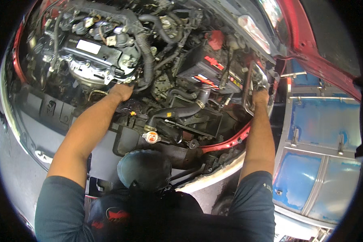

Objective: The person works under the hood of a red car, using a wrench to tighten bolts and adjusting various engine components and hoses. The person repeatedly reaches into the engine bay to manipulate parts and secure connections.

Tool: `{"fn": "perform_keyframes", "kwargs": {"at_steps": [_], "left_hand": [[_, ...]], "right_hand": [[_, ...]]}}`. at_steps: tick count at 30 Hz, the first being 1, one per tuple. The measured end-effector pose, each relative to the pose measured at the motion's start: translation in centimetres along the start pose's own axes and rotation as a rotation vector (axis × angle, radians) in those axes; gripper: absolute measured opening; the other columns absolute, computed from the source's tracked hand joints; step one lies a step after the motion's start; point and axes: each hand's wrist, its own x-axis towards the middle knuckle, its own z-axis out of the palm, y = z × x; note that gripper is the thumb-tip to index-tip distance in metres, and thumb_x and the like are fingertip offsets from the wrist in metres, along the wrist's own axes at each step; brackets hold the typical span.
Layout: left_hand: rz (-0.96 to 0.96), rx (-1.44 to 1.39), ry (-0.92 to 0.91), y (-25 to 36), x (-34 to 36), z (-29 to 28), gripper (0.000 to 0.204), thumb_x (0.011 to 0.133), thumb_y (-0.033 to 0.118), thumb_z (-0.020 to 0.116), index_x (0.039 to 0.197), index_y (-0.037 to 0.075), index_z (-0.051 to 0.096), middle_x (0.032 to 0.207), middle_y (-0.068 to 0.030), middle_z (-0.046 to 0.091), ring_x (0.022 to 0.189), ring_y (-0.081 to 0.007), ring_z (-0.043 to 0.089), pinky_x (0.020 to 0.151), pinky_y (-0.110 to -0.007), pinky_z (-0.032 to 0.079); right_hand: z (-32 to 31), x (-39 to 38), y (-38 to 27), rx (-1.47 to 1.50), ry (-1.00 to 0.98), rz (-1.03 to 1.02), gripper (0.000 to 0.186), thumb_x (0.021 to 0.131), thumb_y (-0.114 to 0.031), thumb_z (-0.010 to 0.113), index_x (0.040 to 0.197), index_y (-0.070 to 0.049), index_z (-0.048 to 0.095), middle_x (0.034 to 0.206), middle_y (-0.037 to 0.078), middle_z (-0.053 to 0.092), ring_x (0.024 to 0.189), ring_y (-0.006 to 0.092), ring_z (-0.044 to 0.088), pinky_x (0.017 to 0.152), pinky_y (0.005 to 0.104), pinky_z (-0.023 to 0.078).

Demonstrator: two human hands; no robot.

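Left hand: we reach under the engine, fingers hidden, grip unclear. Right hand: we close it around a metal bracket beside the battery.

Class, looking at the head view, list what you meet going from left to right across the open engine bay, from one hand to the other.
Left hand under the grey metal engine → round radiator cap → black ribbed rubber hose → black rectangular battery with red markings → right hand at the bay's red edge.
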Motion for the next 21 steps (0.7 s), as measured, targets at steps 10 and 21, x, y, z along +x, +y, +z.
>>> {"fn": "perform_keyframes", "kwargs": {"at_steps": [10,21], "left_hand": [[0.270,0.273,-0.026,0.3,-1.9,-2.1,0.032,0.087,0.012,0.046,0.104,-0.001,0.070,0.114,-0.0213,0.065,0.106,-0.0340,0.064,0.091,-0.044,0.051],[0.311,0.276,-0.077,0.8,-4.1,-4.2,0.037,0.092,0.012,0.042,0.123,0.002,0.060,0.127,-0.0172,0.059,0.118,-0.0315,0.057,0.097,-0.042,0.048]], "right_hand": [[-7.6,-6.0,1.3,1.449,0.154,0.054,0.028,0.093,-0.031,0.058,0.103,-0.005,0.059,0.077,0.004,0.057,0.065,0.0125,0.052,0.057,0.0263,0.042],[-10.2,-24.0,-18.6,0.973,-0.834,-0.374,0.032,0.098,-0.023,0.057,0.121,-0.001,0.055,0.091,0.004,0.063,0.070,0.0129,0.055,0.063,0.0267,0.045]]}}
